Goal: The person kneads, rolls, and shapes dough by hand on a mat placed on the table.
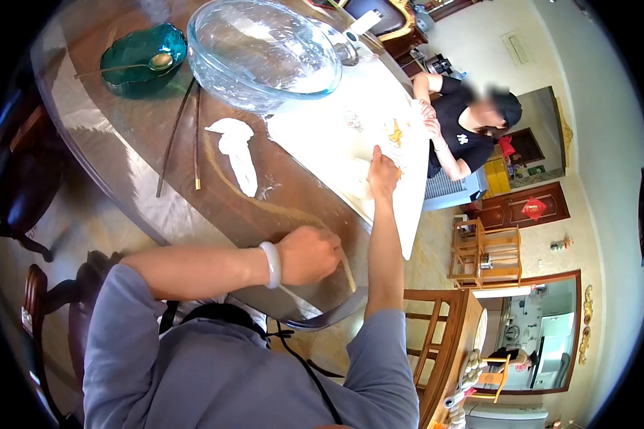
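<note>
My left hand, with a pale bangle on the wrist, is closed in a fist at the near table edge; its fingertips are hidden. Farther out, my right hand reaches over a white board or sheet. Its index finger is stretched out at the white surface, the others partly curled, and I see nothing held. Just beyond that fingertip lie small orange pieces. A pinkish speckled patch is to their left. A crumpled white tissue or cloth rests on the brown table.
A large clear glass bowl stands beside a teal bowl holding a spoon. Two chopsticks lie on the table. Across it, a co-worker has both hands together at the board's edge. A wooden chair is at right.
</note>
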`<state>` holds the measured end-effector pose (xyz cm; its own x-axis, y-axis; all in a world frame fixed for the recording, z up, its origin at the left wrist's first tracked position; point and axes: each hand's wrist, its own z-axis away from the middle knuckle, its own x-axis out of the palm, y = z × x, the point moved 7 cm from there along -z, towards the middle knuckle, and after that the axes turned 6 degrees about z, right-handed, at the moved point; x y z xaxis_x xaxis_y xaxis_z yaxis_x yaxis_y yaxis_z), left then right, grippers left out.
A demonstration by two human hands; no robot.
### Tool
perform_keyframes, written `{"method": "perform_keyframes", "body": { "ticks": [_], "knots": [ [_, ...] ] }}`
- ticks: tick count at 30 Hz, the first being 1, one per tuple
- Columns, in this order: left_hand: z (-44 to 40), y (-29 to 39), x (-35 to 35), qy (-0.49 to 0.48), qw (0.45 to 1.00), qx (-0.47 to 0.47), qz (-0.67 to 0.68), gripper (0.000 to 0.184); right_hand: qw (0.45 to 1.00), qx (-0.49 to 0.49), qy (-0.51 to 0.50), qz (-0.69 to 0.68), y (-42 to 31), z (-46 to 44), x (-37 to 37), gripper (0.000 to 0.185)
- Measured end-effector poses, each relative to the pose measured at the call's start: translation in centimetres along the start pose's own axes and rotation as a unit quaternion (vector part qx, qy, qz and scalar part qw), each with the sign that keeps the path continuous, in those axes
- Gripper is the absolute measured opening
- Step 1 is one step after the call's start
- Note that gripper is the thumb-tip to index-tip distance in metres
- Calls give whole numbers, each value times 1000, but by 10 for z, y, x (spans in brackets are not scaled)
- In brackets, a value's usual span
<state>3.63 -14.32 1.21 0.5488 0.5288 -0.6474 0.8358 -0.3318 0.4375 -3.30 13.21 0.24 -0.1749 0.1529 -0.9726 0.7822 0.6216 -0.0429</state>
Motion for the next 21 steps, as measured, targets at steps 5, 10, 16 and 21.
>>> {"method": "perform_keyframes", "body": {
  "ticks": [5, 10, 16, 21],
  "knots": [
    [2, 10, 9, -16, 1000, 15, 5, 13, 994, -14, 35, 101, -1, -26, 4, 64],
    [0, 9, 3, 2, 1000, 21, 1, 12, 995, -26, 31, 91, -1, -33, 4, 64],
    [-1, -8, -6, 15, 1000, -14, -10, 10, 993, -55, 43, -91, 0, -11, -16, 69],
    [-2, -5, -9, -1, 1000, -15, -17, 10, 956, -81, -126, -254, 7, -2, -24, 55]
  ]
}}
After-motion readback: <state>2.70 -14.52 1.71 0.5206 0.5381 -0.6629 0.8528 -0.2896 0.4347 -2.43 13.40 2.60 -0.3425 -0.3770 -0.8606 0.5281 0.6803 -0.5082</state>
